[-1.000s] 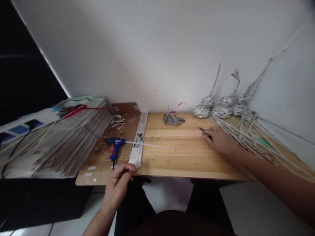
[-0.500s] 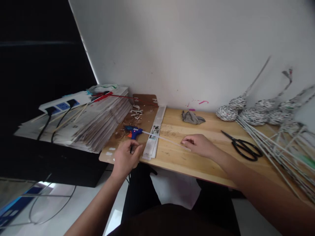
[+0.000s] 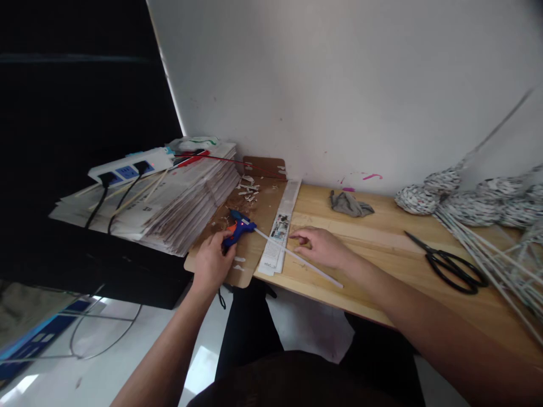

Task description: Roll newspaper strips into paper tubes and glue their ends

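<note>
My left hand (image 3: 212,261) is closed around the handle of a blue hot glue gun (image 3: 242,224), which lies on a brown board. A long whitish glue stick (image 3: 311,265) sticks out of the gun's back end, slanting across the paper strips and over the table. My right hand (image 3: 323,246) is just above the stick, beside a stack of flat newspaper strips (image 3: 275,249). Its index finger and thumb are apart, with nothing visible between them.
Black scissors (image 3: 449,265) and woven paper pieces (image 3: 470,206) with long paper rods lie to the right. A grey cloth (image 3: 351,204) is near the wall. To the left, a newspaper pile (image 3: 203,192) carries a power strip (image 3: 127,168). Paper scraps (image 3: 249,189) litter the brown board (image 3: 263,209).
My left hand has moved onto the glue gun's handle. My right hand has left the glue stick's free end and moved left toward the newspaper strips. The view has shifted slightly.
</note>
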`<state>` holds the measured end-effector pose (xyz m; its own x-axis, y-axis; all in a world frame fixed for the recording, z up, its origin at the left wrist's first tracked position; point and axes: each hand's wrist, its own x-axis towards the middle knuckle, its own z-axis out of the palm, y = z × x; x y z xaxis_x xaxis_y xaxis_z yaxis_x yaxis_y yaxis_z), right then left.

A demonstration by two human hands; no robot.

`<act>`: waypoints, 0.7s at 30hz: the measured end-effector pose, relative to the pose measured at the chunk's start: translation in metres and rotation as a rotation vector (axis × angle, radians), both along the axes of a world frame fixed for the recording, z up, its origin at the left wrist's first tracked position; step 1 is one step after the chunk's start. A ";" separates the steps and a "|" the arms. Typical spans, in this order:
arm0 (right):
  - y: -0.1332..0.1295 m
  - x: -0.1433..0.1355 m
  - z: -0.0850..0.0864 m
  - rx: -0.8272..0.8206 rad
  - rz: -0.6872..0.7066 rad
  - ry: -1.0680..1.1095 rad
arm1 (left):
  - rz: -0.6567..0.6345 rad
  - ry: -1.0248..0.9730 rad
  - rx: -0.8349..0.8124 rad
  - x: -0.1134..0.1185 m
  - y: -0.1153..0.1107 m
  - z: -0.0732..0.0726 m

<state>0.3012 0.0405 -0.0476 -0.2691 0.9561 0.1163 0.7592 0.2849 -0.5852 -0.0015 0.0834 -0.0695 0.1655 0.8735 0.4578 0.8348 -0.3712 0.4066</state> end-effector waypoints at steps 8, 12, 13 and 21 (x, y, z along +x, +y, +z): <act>0.009 -0.016 0.002 0.090 0.192 -0.132 | -0.035 -0.057 0.063 -0.041 0.002 -0.010; 0.009 -0.017 -0.005 0.096 0.136 -0.070 | -0.073 -0.114 0.036 -0.045 0.014 -0.009; 0.009 -0.017 -0.007 0.104 0.125 -0.064 | -0.084 -0.104 0.037 -0.045 0.017 -0.007; 0.000 -0.021 -0.015 0.213 0.099 0.005 | -0.149 -0.063 0.007 -0.055 0.042 -0.001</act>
<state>0.2800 0.0401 -0.0631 -0.3596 0.8788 0.3138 0.7186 0.4753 -0.5076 -0.0561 0.1258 -0.0701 0.2636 0.8385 0.4770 0.7436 -0.4916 0.4532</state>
